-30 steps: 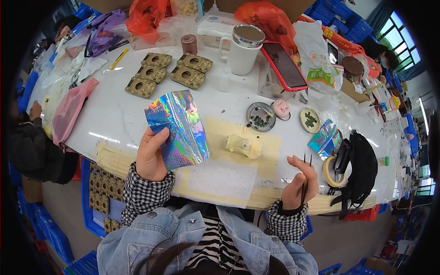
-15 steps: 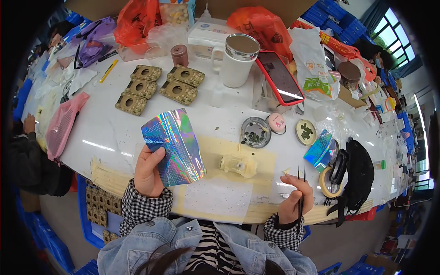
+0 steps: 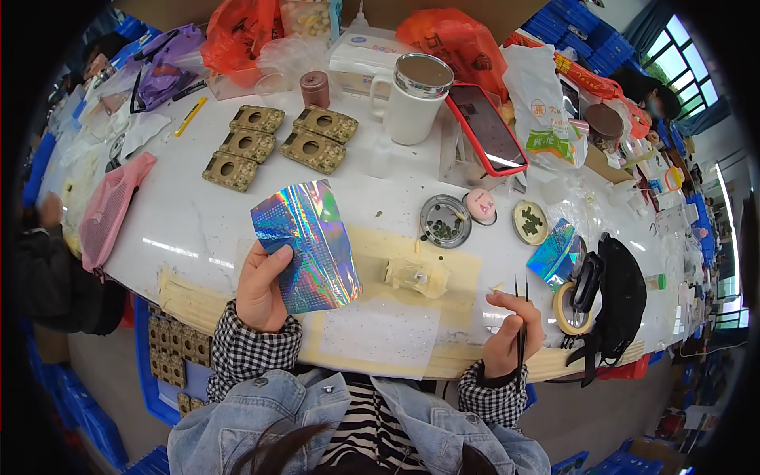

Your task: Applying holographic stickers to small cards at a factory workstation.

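Note:
My left hand (image 3: 264,289) is closed on the edge of a shiny holographic sheet (image 3: 313,249) dotted with rows of tiny bumps, held above the table. In my right hand (image 3: 513,336) is a pair of black tweezers (image 3: 522,340), tips pointing away from me and apart. Between the hands, a small block wrapped in cream tape (image 3: 418,277) rests on yellowish taped paper. Beyond it sits a round clear dish (image 3: 445,221) with small dark green pieces. To its right, a cream lid (image 3: 530,222) holds more green pieces, near a second holographic sheet (image 3: 554,253).
Camouflage-patterned parts (image 3: 319,138) lie in two groups at the back left. A white lidded mug (image 3: 410,111) and a red-cased phone (image 3: 488,131) stand behind the dish. At right are a tape roll (image 3: 570,310) and a black bag-like item (image 3: 621,297). Blue tray (image 3: 154,400) below left.
The view has shifted slightly, and the sheet in my left hand has tilted a little. Both hands keep their holds. At the far left, another person's hand has moved slightly.

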